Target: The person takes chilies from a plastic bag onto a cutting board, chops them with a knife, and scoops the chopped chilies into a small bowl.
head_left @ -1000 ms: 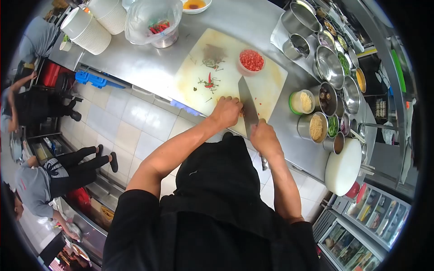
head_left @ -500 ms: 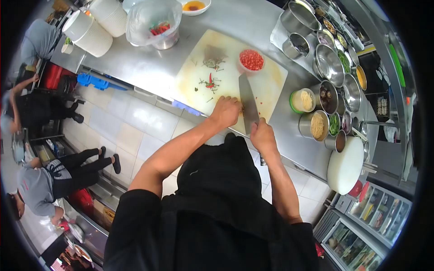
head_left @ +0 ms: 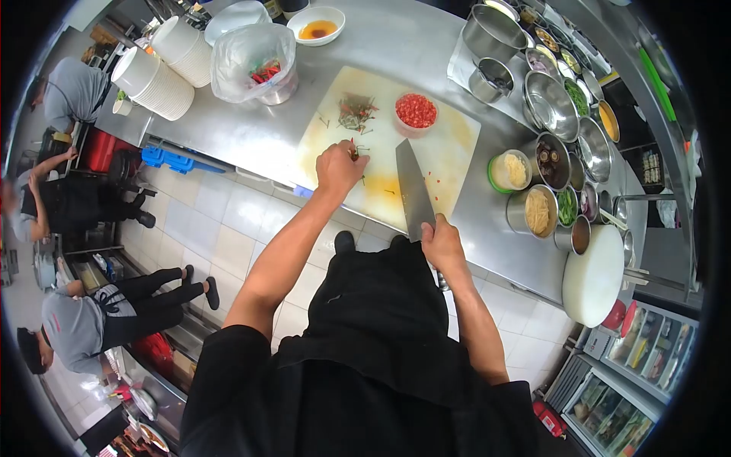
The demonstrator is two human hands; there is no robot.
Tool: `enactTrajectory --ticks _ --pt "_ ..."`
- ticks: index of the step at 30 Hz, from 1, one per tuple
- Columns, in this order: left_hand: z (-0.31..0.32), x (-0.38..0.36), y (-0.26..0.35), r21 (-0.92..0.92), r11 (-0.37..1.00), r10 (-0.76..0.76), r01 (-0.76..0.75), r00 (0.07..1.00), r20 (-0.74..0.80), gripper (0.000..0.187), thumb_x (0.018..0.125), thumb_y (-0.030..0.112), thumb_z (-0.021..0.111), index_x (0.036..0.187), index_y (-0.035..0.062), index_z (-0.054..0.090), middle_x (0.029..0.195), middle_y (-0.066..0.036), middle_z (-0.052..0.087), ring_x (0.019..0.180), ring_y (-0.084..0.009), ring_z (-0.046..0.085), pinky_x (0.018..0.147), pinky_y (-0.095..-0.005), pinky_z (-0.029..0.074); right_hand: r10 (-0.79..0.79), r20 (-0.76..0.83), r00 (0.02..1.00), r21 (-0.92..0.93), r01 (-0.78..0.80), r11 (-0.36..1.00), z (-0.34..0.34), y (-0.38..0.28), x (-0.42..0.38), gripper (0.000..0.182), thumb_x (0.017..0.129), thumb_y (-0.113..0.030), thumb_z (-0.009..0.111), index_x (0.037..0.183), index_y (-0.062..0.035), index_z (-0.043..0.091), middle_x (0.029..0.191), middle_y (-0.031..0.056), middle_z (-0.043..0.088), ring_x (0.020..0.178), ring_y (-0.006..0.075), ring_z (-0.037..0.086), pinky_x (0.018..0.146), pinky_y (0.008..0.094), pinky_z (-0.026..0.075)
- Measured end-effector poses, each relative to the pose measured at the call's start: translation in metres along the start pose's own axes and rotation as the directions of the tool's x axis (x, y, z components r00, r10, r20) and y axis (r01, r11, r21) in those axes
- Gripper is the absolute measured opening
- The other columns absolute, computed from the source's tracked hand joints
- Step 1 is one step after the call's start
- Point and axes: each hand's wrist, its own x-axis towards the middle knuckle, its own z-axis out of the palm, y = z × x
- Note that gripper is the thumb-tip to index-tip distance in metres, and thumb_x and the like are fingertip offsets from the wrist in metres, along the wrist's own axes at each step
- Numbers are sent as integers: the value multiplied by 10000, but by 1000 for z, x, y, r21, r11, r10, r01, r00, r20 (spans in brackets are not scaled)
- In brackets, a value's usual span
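Over the left part of the cutting board (head_left: 453, 152), my left hand (head_left: 339, 169) has its fingers closed around a red chili (head_left: 354, 151). The cleaver (head_left: 412, 183) is gripped at its handle in my right hand (head_left: 444, 245), its blade lying across the board's right part. Beyond the blade tip sits a clear tub of chopped red chili (head_left: 416, 111). Green stems and scraps (head_left: 356, 112) lie in a pile at the board's upper left, and small red and yellow bits are scattered near the blade.
A plastic-lined pot with red chilies (head_left: 255, 68), stacked white bowls (head_left: 156, 87) and a sauce bowl (head_left: 317, 27) stand at the back left. Metal pots of ingredients (head_left: 533, 212) line the right. Co-workers (head_left: 76, 324) stand at the far left.
My left hand has moved left, away from the cleaver, to the chili near the stems. My right hand still holds the cleaver. The camera view has shifted slightly.
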Motion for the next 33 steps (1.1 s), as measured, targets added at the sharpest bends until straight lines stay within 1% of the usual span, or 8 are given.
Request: enactTrajectory --ticks 7,11,16,17,22,28,30,33 --pt "-7 -3 -9 -238 969 -101 66 985 -141 157 796 56 659 945 13 682 752 -165 699 703 -301 693 654 -375 544 109 129 986 75 -119 990 -25 -4 6 268 956 -195 527 933 70 493 673 260 618 420 333 595 444 442 489" --pt "12 -32 2 -303 941 144 -148 989 -35 110 820 57 632 879 0 706 809 -184 692 678 -304 675 645 -369 538 102 129 986 107 -116 987 -29 1 9 266 955 -194 526 920 67 490 654 248 612 438 342 603 438 441 483" --pt "46 -77 27 -377 907 252 -189 960 126 138 773 7 638 898 23 694 797 -180 649 728 -342 640 671 -424 517 89 148 985 111 -106 988 -31 2 14 263 953 -194 529 918 64 493 656 243 606 419 321 588 427 426 474" --pt "49 -78 27 -259 917 331 -304 941 70 156 762 0 628 900 39 688 771 -177 627 722 -356 625 666 -446 508 86 148 985 110 -103 989 -32 2 15 263 953 -194 529 918 64 493 656 243 606 419 321 588 427 426 474" --pt "45 -34 2 -24 938 335 -347 920 -206 168 759 -1 610 890 58 696 733 -166 609 718 -365 625 646 -465 506 91 163 982 133 -113 985 -30 3 13 277 957 -204 518 911 67 488 664 238 609 405 304 575 425 421 474" --pt "37 -43 7 -162 919 332 -360 926 -178 126 798 17 637 905 42 699 831 -157 650 713 -334 636 654 -422 518 103 189 977 110 -125 986 -31 4 14 279 961 -206 507 915 69 491 689 240 615 406 301 577 418 421 477" --pt "41 -60 15 -164 950 278 -265 959 56 108 788 23 645 880 29 701 839 -150 656 728 -332 640 671 -415 523 97 184 978 113 -119 986 -31 4 14 280 960 -206 506 917 70 493 692 241 615 408 302 579 417 422 478" --pt "37 -62 15 -154 922 347 -355 935 -74 92 765 26 646 841 22 697 806 -162 641 735 -355 629 670 -429 519 85 172 981 119 -106 987 -28 6 14 275 959 -208 511 913 62 489 638 208 589 386 279 557 402 414 460"
